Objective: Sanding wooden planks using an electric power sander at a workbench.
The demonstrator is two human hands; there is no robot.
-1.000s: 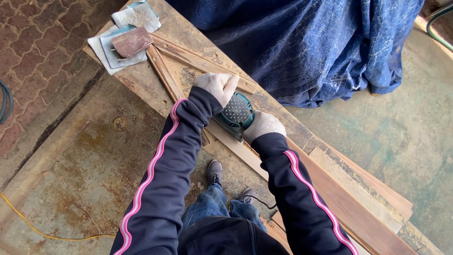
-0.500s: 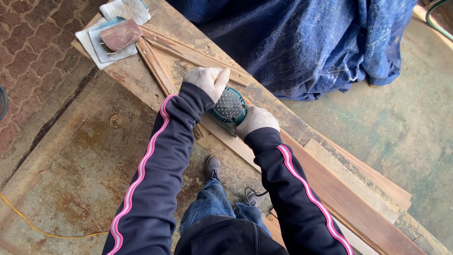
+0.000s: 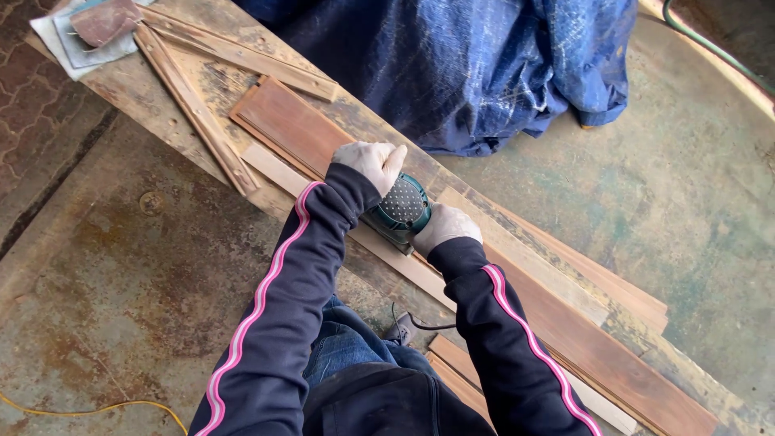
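Note:
A teal electric sander [image 3: 403, 205] rests on a long reddish-brown board [image 3: 295, 125] that lies along a worn wooden workbench [image 3: 153, 89]. My left hand [image 3: 370, 162], in a pale glove, presses on the sander's front top. My right hand [image 3: 446, 227], also gloved, grips its rear body. Both arms wear dark sleeves with a pink stripe. A pale thin strip [image 3: 278, 171] lies beside the board on the near side.
Sandpaper sheets [image 3: 89, 31] lie at the bench's far left end, with two thin battens [image 3: 194, 105] forming a V. A blue tarp [image 3: 484, 64] covers something behind the bench. A yellow cable [image 3: 105, 405] crosses the stained floor. More planks [image 3: 597, 282] lie to the right.
The sander and both hands have travelled along the board toward the right end of the bench, uncovering the board's left end. The sandpaper sheets now sit at the picture's top left corner.

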